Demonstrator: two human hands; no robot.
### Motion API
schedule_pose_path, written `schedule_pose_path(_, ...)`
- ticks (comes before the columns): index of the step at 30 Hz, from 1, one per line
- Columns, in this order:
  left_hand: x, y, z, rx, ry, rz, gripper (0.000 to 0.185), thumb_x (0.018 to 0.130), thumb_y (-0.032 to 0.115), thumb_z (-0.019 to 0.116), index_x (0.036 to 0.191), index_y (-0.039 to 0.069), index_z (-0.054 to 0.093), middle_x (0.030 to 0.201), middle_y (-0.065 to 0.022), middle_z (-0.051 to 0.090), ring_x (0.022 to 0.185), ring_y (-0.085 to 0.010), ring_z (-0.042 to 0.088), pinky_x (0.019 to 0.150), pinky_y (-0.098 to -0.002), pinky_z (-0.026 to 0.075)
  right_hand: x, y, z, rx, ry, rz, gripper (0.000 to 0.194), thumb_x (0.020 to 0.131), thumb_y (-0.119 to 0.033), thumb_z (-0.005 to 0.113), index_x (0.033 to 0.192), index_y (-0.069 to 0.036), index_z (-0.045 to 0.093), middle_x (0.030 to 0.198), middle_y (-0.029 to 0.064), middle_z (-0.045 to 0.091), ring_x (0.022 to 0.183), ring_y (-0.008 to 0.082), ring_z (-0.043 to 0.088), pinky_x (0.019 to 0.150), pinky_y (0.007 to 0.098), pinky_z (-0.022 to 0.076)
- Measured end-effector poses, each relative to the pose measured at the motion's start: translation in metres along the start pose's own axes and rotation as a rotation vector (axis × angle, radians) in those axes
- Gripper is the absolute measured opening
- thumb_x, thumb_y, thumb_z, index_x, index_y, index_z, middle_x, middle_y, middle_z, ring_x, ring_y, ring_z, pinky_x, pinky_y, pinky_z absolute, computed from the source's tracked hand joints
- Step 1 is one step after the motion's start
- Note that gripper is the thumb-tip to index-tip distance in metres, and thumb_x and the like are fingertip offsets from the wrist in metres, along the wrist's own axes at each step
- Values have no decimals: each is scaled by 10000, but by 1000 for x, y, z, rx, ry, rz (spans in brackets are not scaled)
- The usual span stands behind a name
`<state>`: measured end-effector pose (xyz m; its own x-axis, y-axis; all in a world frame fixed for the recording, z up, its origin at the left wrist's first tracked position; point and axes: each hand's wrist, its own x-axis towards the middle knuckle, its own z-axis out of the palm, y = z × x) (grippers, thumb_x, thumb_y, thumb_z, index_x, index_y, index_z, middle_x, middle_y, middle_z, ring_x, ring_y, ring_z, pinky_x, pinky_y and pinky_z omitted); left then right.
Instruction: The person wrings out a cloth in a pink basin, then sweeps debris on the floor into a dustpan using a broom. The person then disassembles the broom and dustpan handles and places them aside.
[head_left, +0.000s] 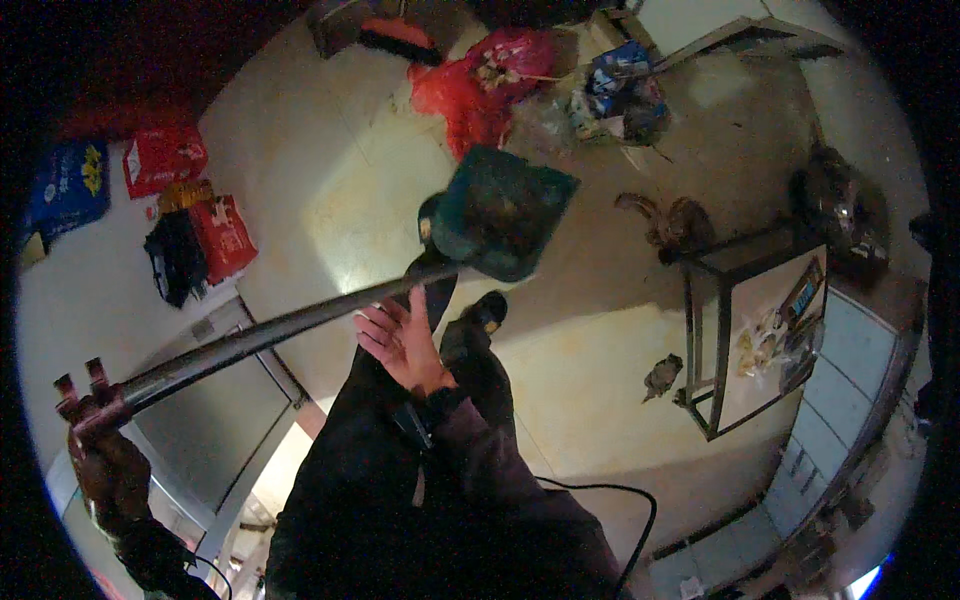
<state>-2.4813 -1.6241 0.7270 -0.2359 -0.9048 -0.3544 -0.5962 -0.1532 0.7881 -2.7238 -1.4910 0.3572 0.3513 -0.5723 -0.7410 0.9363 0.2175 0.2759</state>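
Note:
A long-handled shovel (281, 326) stretches from the left rim to the middle of the view. Its broad dark green blade (506, 214) bears dark patches, perhaps dirt. My left hand (109, 457), in shadow at the far left, is closed around the handle's end. Close below the shaft, towards the blade, is my right hand (405, 345). Its index finger points up at the shaft and seems to touch it; the other fingers are loosely bent and apart from it. My dark shoes (491, 307) show under the blade, one partly hidden.
Red plastic bags (469, 94) and a blue printed bag (622, 79) lie on the floor beyond the blade. At right stands a metal-framed table (724, 337) with things on top. Red boxes (165, 157) and a dark bag (176, 255) sit at left. A black cable (637, 495) hangs beside me.

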Motion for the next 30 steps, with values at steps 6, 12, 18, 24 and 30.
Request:
schedule_pose_path(6, -11, 32, 49, -459, -10, -96, 549, 968, 283, 580, 1358, -19, 340, 684, -30, 551, 337, -54, 372, 299, -200, 287, -46, -33, -40, 390, -175, -348, 540, 921, -564, 559, 1191, -97, 584, 1195, 109, 628, 1096, 271, 604, 989, 443, 463)
schedule_pose_path(12, 9, 37, 74, -636, 4, -147, 456, 984, 277, 550, 1295, -21, 400, 538, -23, 498, 323, -69, 381, 282, -209, 300, -84, -81, -36, 337, -160, -520, 301, 993, -325, 550, 1090, -45, 603, 1023, 60, 647, 916, 153, 611, 841, 297, 501)
schedule_pose_path(18, 41, 27, 51, -870, -250, -168, 346, 1022, 277, 457, 1056, -55, 545, 444, -49, 439, 281, -134, 372, 261, -271, 353, -122, -141, 15, 140, -171, -692, 285, 999, -315, 539, 1096, -56, 610, 1001, 73, 671, 945, 173, 637, 795, 307, 538)
schedule_pose_path(24, 81, 15, 60, -1041, -224, -245, 348, 1030, 284, 421, 1041, -44, 534, 478, -64, 463, 319, -155, 409, 281, -289, 375, -127, -205, 74, -22, -43, -837, 253, 999, -335, 538, 1025, -94, 611, 952, 46, 672, 816, 137, 634, 685, 264, 531)
schedule_pose_path(30, 137, 29, 106, -1191, -216, -398, 344, 1037, 287, 386, 1067, -33, 508, 524, -77, 492, 368, -167, 452, 305, -299, 390, -117, -268, 95, -169, 56, -871, 253, 986, -381, 553, 1019, -136, 609, 893, 23, 657, 794, 128, 595, 633, 262, 460)
